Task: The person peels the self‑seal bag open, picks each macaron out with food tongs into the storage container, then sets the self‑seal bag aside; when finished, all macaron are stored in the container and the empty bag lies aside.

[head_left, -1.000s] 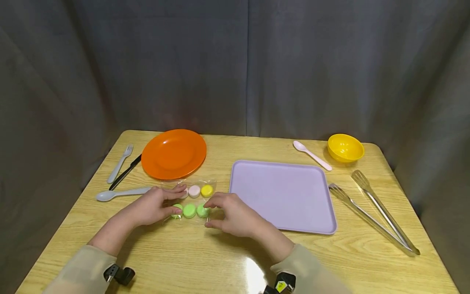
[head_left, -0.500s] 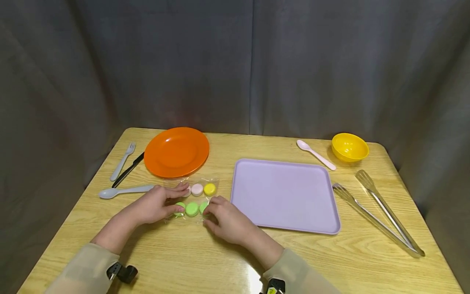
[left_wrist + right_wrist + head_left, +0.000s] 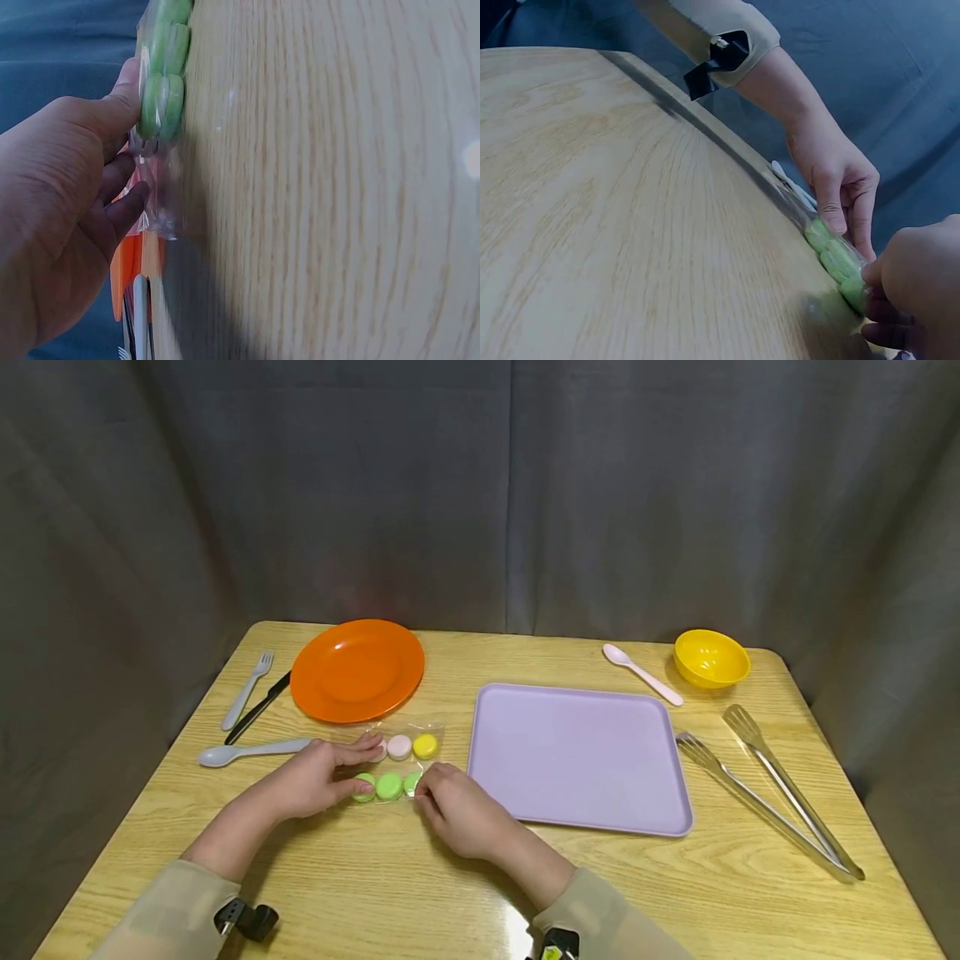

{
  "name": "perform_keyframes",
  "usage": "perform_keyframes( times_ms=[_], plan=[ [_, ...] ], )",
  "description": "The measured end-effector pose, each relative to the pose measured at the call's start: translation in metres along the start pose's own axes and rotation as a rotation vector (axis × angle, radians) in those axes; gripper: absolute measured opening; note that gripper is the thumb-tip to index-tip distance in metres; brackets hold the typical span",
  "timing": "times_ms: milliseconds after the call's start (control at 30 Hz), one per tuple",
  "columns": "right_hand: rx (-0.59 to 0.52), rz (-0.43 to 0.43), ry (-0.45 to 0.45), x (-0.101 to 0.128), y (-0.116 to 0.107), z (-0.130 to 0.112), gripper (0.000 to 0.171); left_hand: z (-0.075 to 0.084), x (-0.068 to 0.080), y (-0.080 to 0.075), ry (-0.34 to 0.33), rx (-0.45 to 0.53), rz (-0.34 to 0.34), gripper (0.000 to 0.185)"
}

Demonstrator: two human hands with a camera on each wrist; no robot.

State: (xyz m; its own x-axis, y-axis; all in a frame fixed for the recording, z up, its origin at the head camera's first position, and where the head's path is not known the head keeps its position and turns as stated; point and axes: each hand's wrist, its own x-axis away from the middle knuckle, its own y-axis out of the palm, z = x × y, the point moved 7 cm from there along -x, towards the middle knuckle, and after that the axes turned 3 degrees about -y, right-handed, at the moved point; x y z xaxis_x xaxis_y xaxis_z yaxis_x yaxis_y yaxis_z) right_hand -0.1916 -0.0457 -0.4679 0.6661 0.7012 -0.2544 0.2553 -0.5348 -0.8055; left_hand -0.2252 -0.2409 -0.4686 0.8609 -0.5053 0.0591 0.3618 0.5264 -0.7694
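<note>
Clear plastic packaging holding macarons lies flat on the table in the head view. Its near row has green macarons (image 3: 389, 787); behind them are a pink macaron (image 3: 400, 747) and a yellow macaron (image 3: 425, 746). My left hand (image 3: 318, 779) rests on the left end, thumb against a green macaron and fingers reaching over the back row, partly covering a pale one. At the right end, my right hand (image 3: 467, 812) pinches the packaging beside the last green macaron. The left wrist view shows the left thumb touching the wrapped green macarons (image 3: 162, 105).
An orange plate (image 3: 357, 672) stands behind the packaging. Left of it lie a grey fork (image 3: 247, 691), a black knife (image 3: 257, 707) and a grey spoon (image 3: 253, 752). Rightward are a lilac tray (image 3: 577, 760), pink spoon (image 3: 642, 674), yellow bowl (image 3: 711, 658) and metal tongs (image 3: 780, 807).
My right hand has moved slightly left and its fingers have closed on the packaging's right end. The left hand stays in place on the left end.
</note>
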Motion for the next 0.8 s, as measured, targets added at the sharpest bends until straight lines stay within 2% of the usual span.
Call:
perform_keyframes(
  times_ms=[167,267,400,567,700,800],
  plan=[
    [-0.077,0.058,0.101,0.007,-0.008,0.004,0.007,-0.001,-0.001,0.001,0.002,-0.003,0.003,0.061],
    [-0.120,0.096,0.132,0.010,-0.011,0.004,0.006,-0.002,0.000,0.002,-0.004,0.001,0.003,0.062],
    [-0.162,0.154,0.120,0.010,-0.014,0.003,0.003,-0.004,0.001,0.001,-0.008,0.009,0.006,0.062],
    [-0.161,0.159,0.094,0.004,-0.009,0.004,0.019,-0.004,0.001,0.001,-0.007,0.009,0.006,0.061],
    [-0.119,0.148,0.102,0.001,-0.005,0.007,0.008,-0.003,0.001,0.001,-0.005,0.012,0.002,0.060],
    [-0.144,0.172,0.124,0.001,-0.008,0.010,0.008,-0.002,0.002,0.000,0.001,0.011,0.007,0.060]
  ],
)
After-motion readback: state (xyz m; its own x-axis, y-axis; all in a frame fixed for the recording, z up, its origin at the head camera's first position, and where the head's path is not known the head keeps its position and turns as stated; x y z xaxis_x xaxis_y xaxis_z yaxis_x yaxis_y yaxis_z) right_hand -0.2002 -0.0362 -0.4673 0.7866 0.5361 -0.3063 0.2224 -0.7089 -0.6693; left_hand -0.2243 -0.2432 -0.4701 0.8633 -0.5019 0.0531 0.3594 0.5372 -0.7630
